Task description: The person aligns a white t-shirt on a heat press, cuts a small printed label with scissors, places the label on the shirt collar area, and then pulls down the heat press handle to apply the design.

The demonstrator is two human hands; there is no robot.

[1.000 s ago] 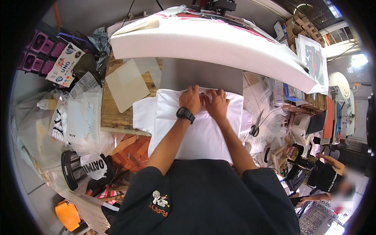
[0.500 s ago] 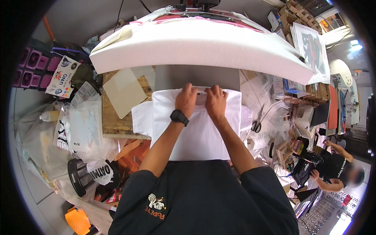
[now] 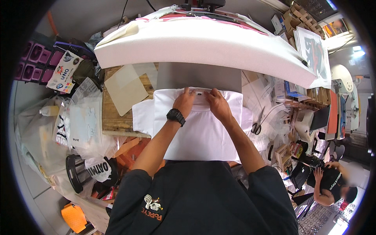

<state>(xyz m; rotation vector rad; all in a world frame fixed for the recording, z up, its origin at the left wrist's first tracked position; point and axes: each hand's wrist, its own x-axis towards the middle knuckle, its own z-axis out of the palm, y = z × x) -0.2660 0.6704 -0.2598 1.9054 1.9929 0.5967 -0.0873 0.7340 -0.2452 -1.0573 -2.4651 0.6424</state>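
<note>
Wooden worktop (image 3: 114, 122), clutter all about. Left hand (image 3: 184, 103) and right hand (image 3: 219, 105) appear to pinch the collar (image 3: 202, 104) of a white T-shirt (image 3: 199, 135), spread over a grey board (image 3: 199, 75). It should feel light, soft, limp; collar or shoulders offer best hold. Scissors (image 3: 256, 128) lie right, a beige sheet (image 3: 124, 91) left; a bulky white-covered slab (image 3: 199, 44) limits reach beyond.

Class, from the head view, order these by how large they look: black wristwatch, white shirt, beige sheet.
1. White shirt, though the forearms cover parts
2. Beige sheet
3. Black wristwatch
</note>
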